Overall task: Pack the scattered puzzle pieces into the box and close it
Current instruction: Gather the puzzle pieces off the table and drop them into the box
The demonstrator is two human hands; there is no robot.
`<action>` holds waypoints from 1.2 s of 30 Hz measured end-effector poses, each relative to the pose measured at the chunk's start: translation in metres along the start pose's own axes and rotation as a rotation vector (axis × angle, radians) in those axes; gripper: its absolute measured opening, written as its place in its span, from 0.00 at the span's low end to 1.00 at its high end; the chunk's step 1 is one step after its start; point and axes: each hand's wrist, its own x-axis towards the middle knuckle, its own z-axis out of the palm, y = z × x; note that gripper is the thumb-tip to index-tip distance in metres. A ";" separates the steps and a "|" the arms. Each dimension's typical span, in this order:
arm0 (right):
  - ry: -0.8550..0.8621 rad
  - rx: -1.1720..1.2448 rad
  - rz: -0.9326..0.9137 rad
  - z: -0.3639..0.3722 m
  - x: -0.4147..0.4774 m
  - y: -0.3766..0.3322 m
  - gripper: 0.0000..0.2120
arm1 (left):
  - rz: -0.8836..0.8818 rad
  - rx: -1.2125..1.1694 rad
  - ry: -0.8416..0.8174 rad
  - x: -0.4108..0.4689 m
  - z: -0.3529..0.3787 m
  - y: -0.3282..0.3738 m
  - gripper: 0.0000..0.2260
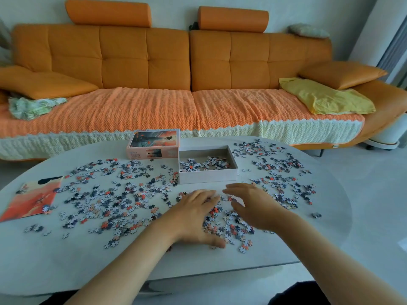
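A long orange leather sofa (145,62) with a knitted orange throw fills the far side of the room. In front of it stands a pale oval table (275,249), and small cardboard puzzle pieces (114,201) in white, grey and orange are strewn over most of its top, thickest on the left and at the far right. At the left edge lies a flat orange printed sheet (35,199). The pink picture-printed box lid (154,143) sits at the far middle, touching the left end of the open white cardboard box (207,177), which holds only a thin layer of pieces, so the packing looks barely begun.

The left hand (193,219) lies flat on the pieces, fingers straight and thumb spread. The right hand (253,205) is just beside it, fingers loosely bent, gripping nothing. The hands are slightly apart, bracketing a small heap of pieces (226,225).

The box lies straight ahead, just beyond the fingertips, its long axis running left to right across the person. The right hand seems nearer its front wall, so the likely scoop carries forward and up over that wall.
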 end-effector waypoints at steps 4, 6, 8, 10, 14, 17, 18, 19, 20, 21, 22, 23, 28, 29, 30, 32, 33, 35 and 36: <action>-0.197 -0.104 0.035 0.022 -0.024 -0.004 0.38 | -0.003 -0.003 0.026 -0.005 0.011 -0.001 0.54; -0.192 -0.212 0.016 0.036 -0.027 -0.004 0.41 | 0.000 -0.022 0.077 -0.006 0.012 -0.006 0.50; -0.152 -0.232 0.018 0.042 -0.022 -0.006 0.42 | -0.002 -0.051 0.131 -0.007 0.009 -0.011 0.45; -0.124 -0.192 0.023 0.044 -0.012 -0.010 0.39 | -0.009 -0.070 0.169 -0.007 0.006 -0.015 0.41; -0.031 -0.045 0.015 0.047 0.011 -0.021 0.28 | -0.012 -0.105 0.246 -0.007 -0.001 -0.020 0.34; 0.021 0.132 -0.027 0.045 0.025 -0.033 0.22 | -0.014 -0.130 0.313 -0.008 -0.003 -0.028 0.28; 0.036 0.194 -0.031 0.043 0.028 -0.037 0.20 | -0.023 -0.131 0.324 -0.009 -0.004 -0.031 0.29; 0.056 0.241 -0.023 0.039 0.030 -0.039 0.19 | -0.041 -0.128 0.319 -0.009 -0.005 -0.034 0.30; 0.080 0.268 -0.003 0.035 0.032 -0.040 0.19 | -0.070 -0.120 0.295 -0.009 -0.006 -0.037 0.32; 0.103 0.270 0.014 0.031 0.034 -0.038 0.19 | -0.104 -0.102 0.259 -0.010 -0.006 -0.040 0.34; 0.120 0.242 0.015 0.027 0.035 -0.035 0.19 | -0.136 -0.079 0.219 -0.010 -0.006 -0.043 0.36; 0.116 0.183 0.002 0.024 0.036 -0.032 0.20 | -0.161 -0.058 0.180 -0.010 -0.006 -0.045 0.37; -0.178 -0.127 -0.004 0.013 0.031 -0.026 0.35 | -0.145 -0.015 0.177 -0.004 -0.007 -0.045 0.32; -0.194 -0.132 -0.003 0.014 0.031 -0.028 0.35 | -0.131 -0.027 0.201 -0.002 -0.007 -0.044 0.30; -0.192 -0.124 -0.007 0.016 0.033 -0.029 0.34 | -0.119 -0.043 0.221 0.000 -0.008 -0.044 0.28; -0.166 -0.091 -0.015 0.018 0.039 -0.034 0.30 | -0.099 -0.099 0.253 0.002 -0.009 -0.044 0.24; -0.153 -0.066 -0.013 0.019 0.043 -0.035 0.28 | -0.096 -0.140 0.268 0.003 -0.009 -0.045 0.22; -0.131 0.004 -0.002 0.019 0.049 -0.039 0.21 | -0.109 -0.222 0.288 0.003 -0.009 -0.046 0.19; -0.124 0.037 0.006 0.018 0.051 -0.041 0.18 | -0.116 -0.251 0.299 0.004 -0.009 -0.046 0.18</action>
